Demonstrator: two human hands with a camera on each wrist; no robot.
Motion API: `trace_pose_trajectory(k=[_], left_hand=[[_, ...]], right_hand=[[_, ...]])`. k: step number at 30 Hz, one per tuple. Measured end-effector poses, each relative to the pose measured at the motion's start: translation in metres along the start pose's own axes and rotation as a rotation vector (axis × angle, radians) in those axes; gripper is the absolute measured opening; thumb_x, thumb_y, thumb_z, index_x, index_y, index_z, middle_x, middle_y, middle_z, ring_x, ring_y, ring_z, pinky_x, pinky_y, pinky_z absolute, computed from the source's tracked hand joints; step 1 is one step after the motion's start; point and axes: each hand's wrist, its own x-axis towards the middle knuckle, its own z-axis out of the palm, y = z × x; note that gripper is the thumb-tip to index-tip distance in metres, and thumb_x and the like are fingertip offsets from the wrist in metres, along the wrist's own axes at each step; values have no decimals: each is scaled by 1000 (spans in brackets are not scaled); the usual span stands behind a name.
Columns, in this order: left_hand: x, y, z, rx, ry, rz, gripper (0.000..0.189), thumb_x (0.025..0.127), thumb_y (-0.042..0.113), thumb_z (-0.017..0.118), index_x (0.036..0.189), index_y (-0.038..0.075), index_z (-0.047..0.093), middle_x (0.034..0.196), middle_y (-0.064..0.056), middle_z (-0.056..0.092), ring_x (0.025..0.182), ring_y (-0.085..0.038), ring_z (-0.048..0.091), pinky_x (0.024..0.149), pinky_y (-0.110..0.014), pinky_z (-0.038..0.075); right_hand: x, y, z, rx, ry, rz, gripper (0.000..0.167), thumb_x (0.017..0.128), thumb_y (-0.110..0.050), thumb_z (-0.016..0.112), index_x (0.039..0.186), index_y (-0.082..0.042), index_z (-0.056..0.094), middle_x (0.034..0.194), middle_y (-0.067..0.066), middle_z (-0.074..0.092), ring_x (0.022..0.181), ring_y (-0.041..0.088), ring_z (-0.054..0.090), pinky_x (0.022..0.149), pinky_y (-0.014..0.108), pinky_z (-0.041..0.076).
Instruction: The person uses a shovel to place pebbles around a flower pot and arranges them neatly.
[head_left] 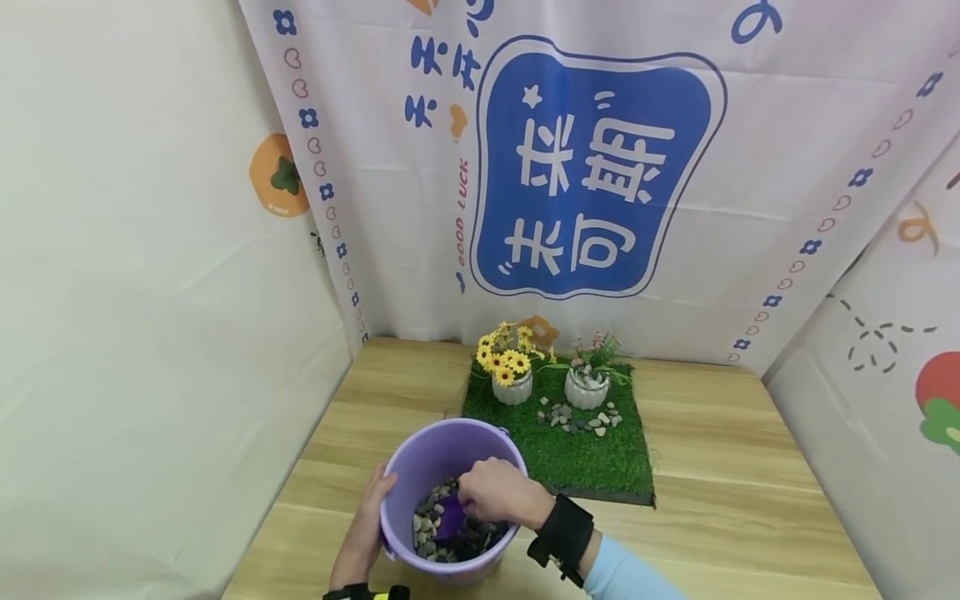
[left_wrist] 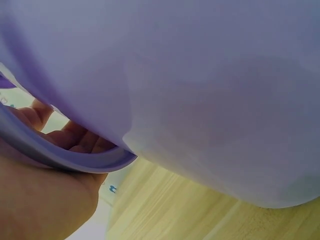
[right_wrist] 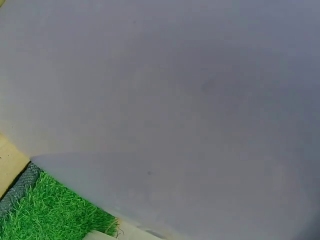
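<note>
A light purple bucket [head_left: 397, 500] stands on the wooden table near its front, with grey, white and dark pebbles [head_left: 426, 527] inside. My left hand [head_left: 365, 517] grips the bucket's left rim. In the left wrist view its fingers [left_wrist: 75, 137] show between the bucket's hanging handle [left_wrist: 95, 162] and the outer wall [left_wrist: 200, 90]. My right hand [head_left: 501, 490] reaches over the right rim and holds a dark purple scoop [head_left: 450, 517], its blade down among the pebbles. The bucket's outer wall [right_wrist: 160, 100] fills most of the right wrist view and hides that hand there.
Behind the bucket lies a green grass mat [head_left: 600, 462]. On it stand a white pot of yellow flowers [head_left: 512, 387] and a white pot of pink flowers [head_left: 587, 390]. Several loose pebbles [head_left: 577, 419] lie before the pots. Printed cloth walls [head_left: 420, 250] enclose the table [head_left: 720, 467].
</note>
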Motion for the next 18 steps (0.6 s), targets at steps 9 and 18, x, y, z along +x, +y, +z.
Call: trace_pose_trajectory(k=[9,18], left_hand=[[0,-1,-2,-10,-2,10,52,103,35,31,146,5,33,145,-25,41,126,-39,47,97,-43,41],[-1,-6,-2,-16,-13,16,49,103,35,31,142,5,35,141,-26,41,121,-37,48,94,-44,43]], right_hand=[[-1,-2,0,-25,3,-19,25,83,-22,73,61,-26,60,57,-16,50,50,1,42,49,20,36],[0,1,0,1,16,-91,24,82,-18,73,62,-25,61,56,-17,47,50,-1,36,50,15,31]])
